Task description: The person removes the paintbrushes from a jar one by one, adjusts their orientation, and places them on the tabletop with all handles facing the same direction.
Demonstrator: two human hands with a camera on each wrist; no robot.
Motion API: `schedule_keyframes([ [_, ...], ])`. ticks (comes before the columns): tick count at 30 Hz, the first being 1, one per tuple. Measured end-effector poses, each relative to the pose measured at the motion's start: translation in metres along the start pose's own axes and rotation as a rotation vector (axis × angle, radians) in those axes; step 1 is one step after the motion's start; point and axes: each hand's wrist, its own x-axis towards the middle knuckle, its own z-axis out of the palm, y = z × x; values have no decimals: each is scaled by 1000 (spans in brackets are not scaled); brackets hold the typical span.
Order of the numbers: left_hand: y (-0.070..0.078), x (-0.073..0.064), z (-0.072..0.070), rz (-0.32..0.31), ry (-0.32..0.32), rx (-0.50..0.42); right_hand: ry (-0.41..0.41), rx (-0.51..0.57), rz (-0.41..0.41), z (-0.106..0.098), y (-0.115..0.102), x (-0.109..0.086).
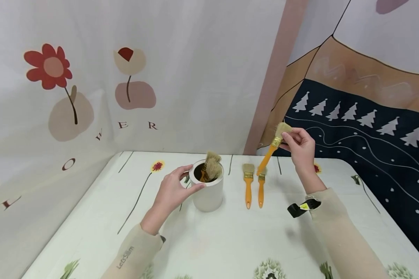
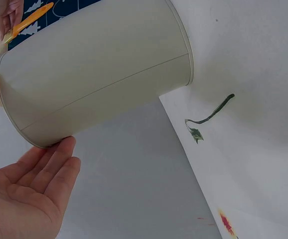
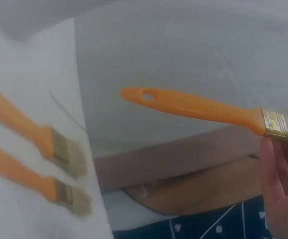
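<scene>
My left hand [image 1: 172, 190] holds a white cylindrical container [image 1: 207, 199] by its rim, thumb on the near side and fingers on the far side. Pale bristles of paintbrushes [image 1: 213, 166] stick up out of it; their handles are mostly hidden inside. To the right, my right hand [image 1: 302, 149] pinches another paintbrush [image 3: 199, 107] near its bristles and metal band. Its orange handle slants down and left, above the table. Two more paintbrushes, a left one [image 1: 248, 188] and a right one [image 1: 261, 192], lie side by side on the table, bristles pointing away.
A white cloth with printed flowers covers the table [image 1: 209, 240]. Behind it hangs a pale curtain [image 1: 202, 77] with flowers and letters. A dark blue printed cloth [image 1: 380, 155] with white trees hangs on the right. A black strap [image 1: 302, 208] hangs at my right wrist.
</scene>
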Motion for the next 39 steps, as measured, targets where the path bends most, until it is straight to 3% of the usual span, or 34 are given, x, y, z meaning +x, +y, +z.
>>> schedule_keyframes([
  [15,3,-1,-2,-12,-5,-3,22,-139,118,-21,34,2],
  [31,3,0,-2,-13,-7,3,-46,-283,305,-36,72,0],
  [39,3,0,-2,-20,-11,4,-127,-355,380,-39,97,-5],
])
